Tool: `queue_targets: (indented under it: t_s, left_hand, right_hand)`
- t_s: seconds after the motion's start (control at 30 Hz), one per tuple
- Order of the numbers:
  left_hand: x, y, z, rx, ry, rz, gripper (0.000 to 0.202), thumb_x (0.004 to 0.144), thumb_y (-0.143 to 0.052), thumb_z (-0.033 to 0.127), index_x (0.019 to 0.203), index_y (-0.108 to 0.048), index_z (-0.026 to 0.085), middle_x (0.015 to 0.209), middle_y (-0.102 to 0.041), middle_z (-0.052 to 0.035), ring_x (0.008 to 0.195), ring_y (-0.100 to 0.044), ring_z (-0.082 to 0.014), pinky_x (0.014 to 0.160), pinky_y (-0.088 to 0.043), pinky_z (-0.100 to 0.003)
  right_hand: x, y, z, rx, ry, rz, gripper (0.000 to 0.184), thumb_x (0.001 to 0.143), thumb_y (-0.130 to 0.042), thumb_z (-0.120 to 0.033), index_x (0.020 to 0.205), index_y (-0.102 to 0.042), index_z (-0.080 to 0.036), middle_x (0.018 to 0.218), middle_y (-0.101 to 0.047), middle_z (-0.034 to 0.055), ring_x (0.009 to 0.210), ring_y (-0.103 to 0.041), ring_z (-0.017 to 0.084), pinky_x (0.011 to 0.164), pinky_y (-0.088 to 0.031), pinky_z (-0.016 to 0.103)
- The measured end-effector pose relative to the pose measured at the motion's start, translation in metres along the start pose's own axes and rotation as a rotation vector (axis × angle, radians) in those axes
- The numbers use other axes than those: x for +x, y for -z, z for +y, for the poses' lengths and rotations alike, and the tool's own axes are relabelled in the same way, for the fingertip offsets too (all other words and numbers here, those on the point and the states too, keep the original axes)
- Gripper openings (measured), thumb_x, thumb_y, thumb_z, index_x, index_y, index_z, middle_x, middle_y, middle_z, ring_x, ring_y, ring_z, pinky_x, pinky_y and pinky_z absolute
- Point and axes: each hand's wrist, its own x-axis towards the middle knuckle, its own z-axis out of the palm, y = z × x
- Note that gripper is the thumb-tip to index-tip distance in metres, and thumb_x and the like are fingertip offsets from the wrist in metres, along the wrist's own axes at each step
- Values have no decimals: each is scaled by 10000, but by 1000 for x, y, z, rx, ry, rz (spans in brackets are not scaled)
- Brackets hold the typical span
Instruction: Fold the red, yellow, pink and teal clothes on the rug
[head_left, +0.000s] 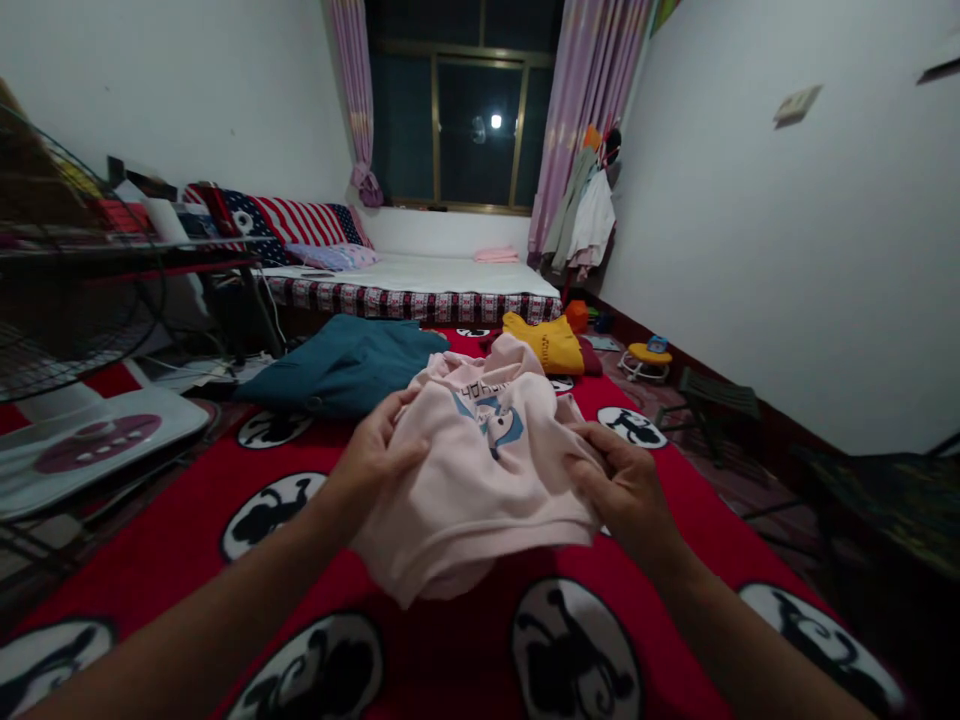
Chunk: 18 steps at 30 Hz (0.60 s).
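A pale pink sweatshirt (480,490) with dark lettering and a blue cartoon print hangs between my two hands, its hem toward me. My left hand (386,440) is closed on its left side, thumb on top of the cloth. On the opposite side my right hand (619,480) pinches the fabric. The far end of the sweatshirt looks bunched over the red blanket (435,660). Just beyond it, to the left, lies a teal garment (352,360). A yellow garment (551,345) with small lettering lies behind it to the right, partly over something maroon.
A low bed (427,272) stands under the window. Along the left are a fan (75,260), a cluttered table (225,245) and a white stand (112,440). A small yellow stool (646,355) and a folding stool (716,395) stand on the right.
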Motion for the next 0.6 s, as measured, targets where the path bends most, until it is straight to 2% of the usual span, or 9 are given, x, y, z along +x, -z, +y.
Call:
queue_targets:
  t_s: [0.1, 0.17, 0.23, 0.3, 0.33, 0.4, 0.47, 0.53, 0.6]
  left_hand:
    - [-7, 37, 1, 232, 54, -91, 681, 638, -600, 349, 1273, -461, 147, 1173, -631, -96, 1010, -620, -287, 838, -512, -362]
    - [-16, 54, -11, 463, 73, -162, 616, 647, -573, 314, 1241, -512, 161, 1210, -620, -88, 1094, -583, -293, 919, -470, -369]
    - [-24, 65, -25, 645, 85, -201, 598, 672, -555, 302, 1259, -519, 194, 1203, -632, -70, 1118, -573, -288, 935, -451, -354]
    - [-29, 72, -35, 740, 112, -203, 624, 692, -570, 344, 1298, -497, 215, 1141, -663, -62, 1051, -607, -285, 872, -474, -332]
    - [-30, 76, -36, 763, 131, -197, 628, 695, -585, 380, 1295, -506, 211, 1098, -678, -63, 995, -626, -284, 828, -487, -321]
    - [-32, 84, -34, 759, 178, -229, 578, 700, -600, 440, 1222, -578, 192, 1018, -697, -66, 900, -644, -277, 754, -498, -300]
    - [-36, 93, -27, 696, 237, -371, 487, 686, -630, 440, 1107, -659, 198, 974, -705, -53, 869, -646, -269, 720, -500, -278]
    - [-44, 104, -20, 624, 268, -527, 488, 606, -711, 377, 1073, -689, 236, 1014, -705, -29, 928, -641, -279, 755, -504, -269]
    - [-55, 110, -19, 605, 260, -584, 620, 500, -772, 284, 1113, -683, 279, 1087, -695, -12, 999, -627, -306, 819, -507, -292]
  right_hand:
    - [-4, 8, 8, -113, -107, -413, 172, 765, -568, -288, 729, -681, -164, 594, -558, -25, 540, -482, 109, 475, -332, 193]
    - [-2, 13, 21, -168, -183, -542, 273, 802, -550, -345, 644, -670, -158, 534, -541, -18, 494, -467, 108, 450, -322, 201]
    - [3, 19, 31, -240, -171, -416, 266, 803, -556, -364, 692, -687, -161, 568, -581, -4, 510, -496, 118, 467, -359, 212]
    - [6, 25, 35, -304, -87, -243, 195, 767, -599, -335, 808, -699, -172, 678, -637, 13, 584, -549, 135, 524, -420, 224]
    - [6, 27, 34, -320, -40, -218, 200, 755, -607, -309, 881, -697, -182, 744, -654, 21, 617, -569, 138, 552, -445, 230]
    - [3, 30, 32, -346, 56, -306, 302, 747, -587, -231, 1035, -672, -208, 919, -668, 44, 676, -606, 136, 615, -488, 241]
    - [-4, 31, 31, -433, 133, -446, 501, 726, -563, -150, 1214, -596, -261, 1176, -612, 69, 785, -642, 146, 693, -513, 258]
    - [-14, 31, 35, -598, 178, -509, 709, 695, -566, -100, 1358, -463, -328, 1415, -444, 75, 941, -647, 192, 755, -522, 289]
    - [-21, 28, 44, -747, 188, -485, 842, 687, -571, -91, 1443, -316, -362, 1531, -262, 80, 1026, -631, 245, 754, -531, 324]
